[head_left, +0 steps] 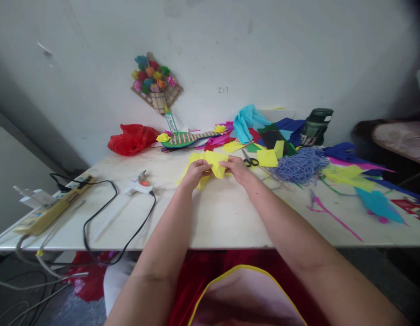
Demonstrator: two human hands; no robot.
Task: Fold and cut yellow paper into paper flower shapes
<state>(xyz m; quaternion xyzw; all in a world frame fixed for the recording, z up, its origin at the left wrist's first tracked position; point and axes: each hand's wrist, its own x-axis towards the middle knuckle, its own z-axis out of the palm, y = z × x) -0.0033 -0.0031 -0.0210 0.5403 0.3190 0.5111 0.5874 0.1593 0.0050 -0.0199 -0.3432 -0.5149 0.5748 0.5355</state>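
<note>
Both of my hands pinch a creased sheet of yellow paper [215, 159] just above the white table. My left hand [197, 173] is closed on its left edge, and my right hand [236, 168] grips the right edge. More yellow paper [203, 183] lies beneath, partly hidden by the hands and the sheet. Right beside my right hand rest black-handled scissors [250, 161] and small yellow paper pieces [267, 158]. Behind the hands lies a green, guitar-shaped craft piece [188, 138] with yellow paper flowers at its ends.
On the left are a white glue gun [138, 186], its black cord and a power strip [57, 206]. A purple shredded-paper heap [300, 166], coloured paper scraps [379, 203] and a dark bottle [317, 127] stand at right. A red plastic bag [132, 139] sits against the wall.
</note>
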